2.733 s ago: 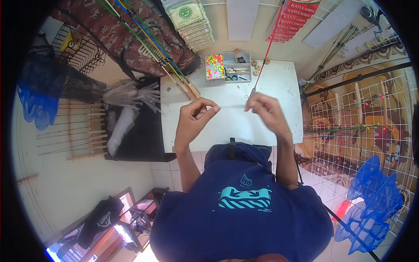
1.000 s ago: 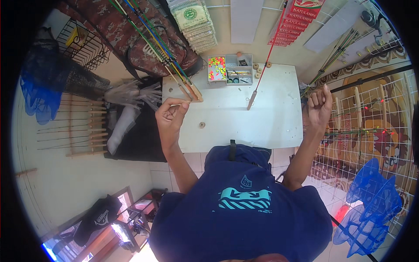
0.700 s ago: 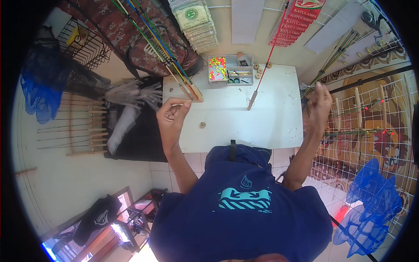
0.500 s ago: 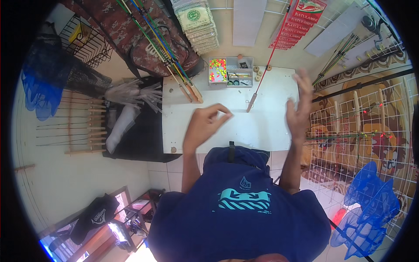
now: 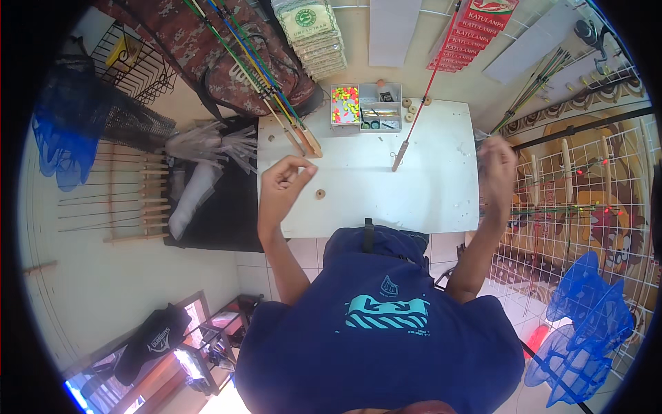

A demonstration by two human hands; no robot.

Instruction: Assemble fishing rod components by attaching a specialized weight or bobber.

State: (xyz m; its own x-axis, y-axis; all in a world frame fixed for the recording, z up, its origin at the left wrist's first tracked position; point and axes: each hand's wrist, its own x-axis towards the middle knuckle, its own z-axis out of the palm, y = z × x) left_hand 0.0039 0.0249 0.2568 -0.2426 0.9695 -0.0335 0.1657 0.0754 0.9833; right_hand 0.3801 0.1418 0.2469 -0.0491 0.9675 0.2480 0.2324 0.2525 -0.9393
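Note:
My left hand (image 5: 281, 185) is raised over the left side of the white table (image 5: 372, 207), thumb and fingers pinched together. What the pinch holds, if anything, is too fine to see. My right hand (image 5: 498, 162) is beyond the table's right edge, its fingers curled in and slightly blurred; nothing can be made out in them. Between the hands, a thin red fishing rod (image 5: 418, 114) rests with its handle (image 5: 399, 157) on the tabletop. Just right of my left hand lies a small tan spool (image 5: 320, 194).
At the table's back stands a grey compartment box (image 5: 380, 126) with bright floats (image 5: 345, 105). More spools (image 5: 407, 103) sit beside it. Rods with wooden handles (image 5: 309, 143) lean at the back left. A white wire rack (image 5: 552, 241) rises on the right, blue nets (image 5: 593, 310) below.
My hands have moved apart, the left one leftward and the right one outward past the table edge. The right fingers have curled in. A spool now shows beside my left hand.

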